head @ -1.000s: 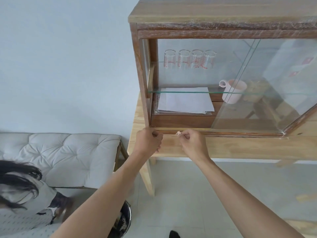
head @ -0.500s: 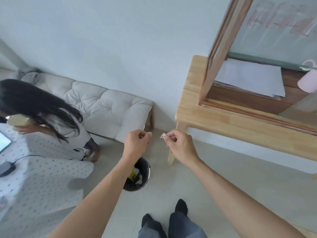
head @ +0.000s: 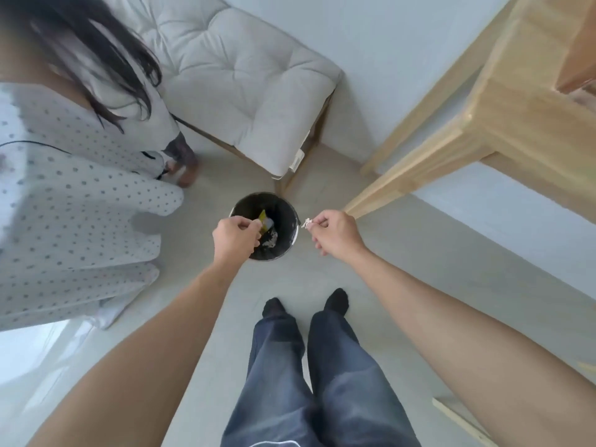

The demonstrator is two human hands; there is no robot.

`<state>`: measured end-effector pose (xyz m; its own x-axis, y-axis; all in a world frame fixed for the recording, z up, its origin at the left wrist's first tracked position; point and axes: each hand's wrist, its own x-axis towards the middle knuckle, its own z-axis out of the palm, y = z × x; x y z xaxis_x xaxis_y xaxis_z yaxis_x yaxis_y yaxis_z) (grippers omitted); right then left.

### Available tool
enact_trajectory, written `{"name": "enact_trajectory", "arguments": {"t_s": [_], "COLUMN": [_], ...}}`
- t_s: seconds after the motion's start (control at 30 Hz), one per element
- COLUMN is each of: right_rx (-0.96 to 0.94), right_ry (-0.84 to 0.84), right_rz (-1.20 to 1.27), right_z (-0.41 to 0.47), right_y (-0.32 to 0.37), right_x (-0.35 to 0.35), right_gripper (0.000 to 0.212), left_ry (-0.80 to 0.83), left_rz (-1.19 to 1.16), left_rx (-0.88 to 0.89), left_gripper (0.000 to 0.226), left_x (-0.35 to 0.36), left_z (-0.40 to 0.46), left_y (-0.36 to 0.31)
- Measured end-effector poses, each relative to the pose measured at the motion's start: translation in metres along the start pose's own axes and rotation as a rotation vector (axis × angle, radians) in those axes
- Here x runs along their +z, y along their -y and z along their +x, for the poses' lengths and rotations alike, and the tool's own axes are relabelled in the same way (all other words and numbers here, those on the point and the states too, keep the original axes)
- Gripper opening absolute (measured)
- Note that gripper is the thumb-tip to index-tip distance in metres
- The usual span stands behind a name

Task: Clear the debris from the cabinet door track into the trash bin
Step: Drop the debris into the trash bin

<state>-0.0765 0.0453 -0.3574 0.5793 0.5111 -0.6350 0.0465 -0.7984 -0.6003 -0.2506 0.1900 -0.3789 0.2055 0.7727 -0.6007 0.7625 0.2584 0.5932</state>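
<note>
A round black trash bin (head: 288,209) stands on the floor in front of my feet, with yellow and white scraps inside. My left hand (head: 235,237) hovers over the bin's left rim with its fingers pinched together; what it holds is hidden. My right hand (head: 335,235) is just right of the bin, pinching a small pale crumb of debris (head: 306,223) between thumb and fingertips, level with the bin's right rim. The cabinet's door track is out of view apart from a wooden corner (head: 577,75) at the top right.
A light wooden table (head: 503,101) with slanted legs stands at the right. A tufted white bench (head: 238,75) lies behind the bin. A person with long dark hair (head: 80,37) sits at the left beside a dotted white cloth (head: 64,175).
My view has swung down from the cabinet to the floor. Both hands have travelled from the cabinet's bottom edge down to the trash bin, the right one still pinching the debris.
</note>
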Motion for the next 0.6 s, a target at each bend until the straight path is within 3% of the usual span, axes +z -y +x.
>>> {"name": "enact_trajectory", "arguments": {"t_s": [0.13,0.37,0.5,0.6], "right_rx": [0.001,0.029,0.092,0.145], "right_ry": [0.063,0.122,0.212,0.248], "right_rz": [-0.017,-0.098,-0.150,-0.145], "right_z": [0.053,0.157,0.196,0.196], "right_y": [-0.008,-0.039,-0.078,-0.100], "right_x": [0.045,0.133,0.169,0.171], "right_gripper": [0.012,0.019,0.021,0.010], "left_ry": [0.004,-0.034,0.076,0.148], "left_rz": [-0.014,0.037,0.075,0.123], "left_rx": [-0.071,-0.049,-0.116,-0.155], "left_gripper": [0.024,0.035,0.010,0.022], "left_x": [0.023,0.079,0.105,0.106], "left_z": [0.049,0.140,0.167,0.168], "left_y": [0.036,0.088,0.114,0.130]}}
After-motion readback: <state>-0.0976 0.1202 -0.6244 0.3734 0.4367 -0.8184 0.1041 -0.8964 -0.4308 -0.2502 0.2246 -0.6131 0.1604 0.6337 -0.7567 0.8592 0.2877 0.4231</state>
